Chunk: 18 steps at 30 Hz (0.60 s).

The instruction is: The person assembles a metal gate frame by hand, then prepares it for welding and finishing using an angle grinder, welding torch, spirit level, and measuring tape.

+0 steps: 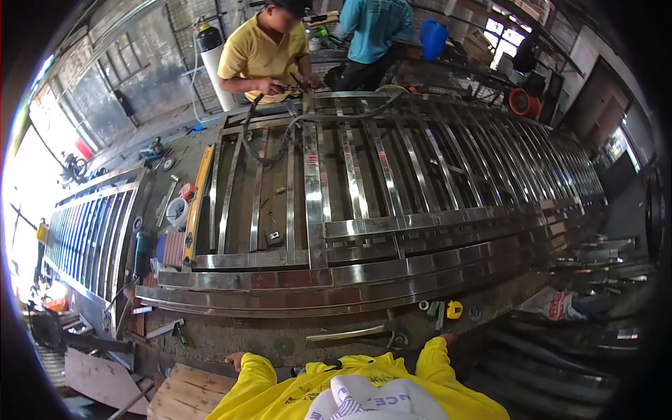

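Observation:
My left hand (235, 360) pokes out of a yellow sleeve at the near edge of the workbench (231, 332). A dark round disc (283, 346) lies a little to its right. Farther right, my right hand (449, 339) is at the same edge, just below a yellow tape measure (454, 309). Both hands are small in view and their fingers are mostly hidden. Between them lies a shiny metal strip (346, 334), with a dark round tool part (397, 340) at its right end. Beyond stretches a large stainless steel frame of parallel bars (316, 203).
Across the frame, a person in a yellow shirt (262, 59) holds a cable or tool; another in teal (374, 31) faces away. A black cable (287, 136) drapes over the bars. A yellow level (199, 203) and white tub (177, 212) are left. Metal stock (553, 364) lies right.

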Each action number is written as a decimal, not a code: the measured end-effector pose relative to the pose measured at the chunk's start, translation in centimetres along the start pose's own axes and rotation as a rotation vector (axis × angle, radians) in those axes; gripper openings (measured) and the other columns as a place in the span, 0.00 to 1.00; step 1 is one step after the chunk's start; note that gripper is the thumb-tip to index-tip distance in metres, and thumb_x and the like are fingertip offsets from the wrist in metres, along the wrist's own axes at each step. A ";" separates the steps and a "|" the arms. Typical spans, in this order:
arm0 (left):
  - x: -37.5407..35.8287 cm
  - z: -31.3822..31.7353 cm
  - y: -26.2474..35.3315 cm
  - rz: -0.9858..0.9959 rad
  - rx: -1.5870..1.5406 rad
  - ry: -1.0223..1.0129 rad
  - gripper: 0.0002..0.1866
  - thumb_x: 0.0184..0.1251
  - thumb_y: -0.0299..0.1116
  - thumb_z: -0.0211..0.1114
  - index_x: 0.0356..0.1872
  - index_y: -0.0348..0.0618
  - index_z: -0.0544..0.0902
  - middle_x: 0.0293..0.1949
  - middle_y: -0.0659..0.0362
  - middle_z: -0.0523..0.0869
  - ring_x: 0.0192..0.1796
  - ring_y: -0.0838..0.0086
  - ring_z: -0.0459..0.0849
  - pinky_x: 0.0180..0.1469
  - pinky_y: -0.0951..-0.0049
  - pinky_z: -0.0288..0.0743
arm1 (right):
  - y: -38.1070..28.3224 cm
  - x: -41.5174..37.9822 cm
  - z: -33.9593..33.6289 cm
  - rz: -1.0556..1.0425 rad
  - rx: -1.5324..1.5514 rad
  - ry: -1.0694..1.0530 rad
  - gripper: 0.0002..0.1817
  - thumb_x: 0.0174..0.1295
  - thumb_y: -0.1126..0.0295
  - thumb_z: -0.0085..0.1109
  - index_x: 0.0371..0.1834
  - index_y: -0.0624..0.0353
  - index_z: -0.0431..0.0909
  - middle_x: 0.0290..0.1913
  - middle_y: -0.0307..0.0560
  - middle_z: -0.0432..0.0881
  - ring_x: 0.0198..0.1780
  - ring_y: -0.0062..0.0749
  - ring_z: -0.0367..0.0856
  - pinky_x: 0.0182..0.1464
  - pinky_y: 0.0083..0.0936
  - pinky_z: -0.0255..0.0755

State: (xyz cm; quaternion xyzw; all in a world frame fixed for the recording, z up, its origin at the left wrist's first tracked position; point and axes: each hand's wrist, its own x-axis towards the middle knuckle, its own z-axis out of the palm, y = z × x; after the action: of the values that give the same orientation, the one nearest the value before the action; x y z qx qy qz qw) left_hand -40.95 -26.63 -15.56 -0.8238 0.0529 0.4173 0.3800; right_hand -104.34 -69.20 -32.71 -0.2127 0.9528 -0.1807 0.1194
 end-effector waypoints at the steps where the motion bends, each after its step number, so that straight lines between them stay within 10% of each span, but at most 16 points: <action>1: -2.8 -1.5 -0.7 0.044 0.120 -0.013 0.23 0.69 0.52 0.56 0.57 0.53 0.82 0.57 0.58 0.82 0.56 0.58 0.81 0.56 0.36 0.65 | 0.2 0.1 0.2 0.000 -0.009 0.007 0.19 0.73 0.68 0.38 0.61 0.65 0.69 0.56 0.61 0.79 0.56 0.48 0.80 0.59 0.42 0.74; 5: -2.7 -0.6 -1.2 0.060 0.190 0.148 0.19 0.66 0.49 0.57 0.48 0.51 0.88 0.46 0.55 0.88 0.43 0.55 0.84 0.48 0.38 0.66 | 1.0 0.9 1.5 -0.031 -0.073 0.055 0.18 0.73 0.69 0.39 0.61 0.65 0.70 0.55 0.61 0.79 0.56 0.47 0.81 0.58 0.42 0.75; 18: -1.0 -0.1 -1.0 0.023 0.188 0.091 0.22 0.63 0.53 0.59 0.46 0.51 0.88 0.46 0.53 0.88 0.45 0.56 0.85 0.43 0.36 0.67 | 0.3 -0.9 -1.0 0.154 0.123 -0.055 0.24 0.76 0.61 0.30 0.62 0.69 0.67 0.60 0.68 0.75 0.61 0.56 0.76 0.64 0.44 0.69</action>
State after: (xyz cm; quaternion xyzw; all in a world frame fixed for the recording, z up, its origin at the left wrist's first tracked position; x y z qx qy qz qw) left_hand -41.14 -26.26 -14.22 -0.8018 0.1183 0.3770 0.4483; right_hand -103.93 -68.22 -31.77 -0.1358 0.9498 -0.2234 0.1717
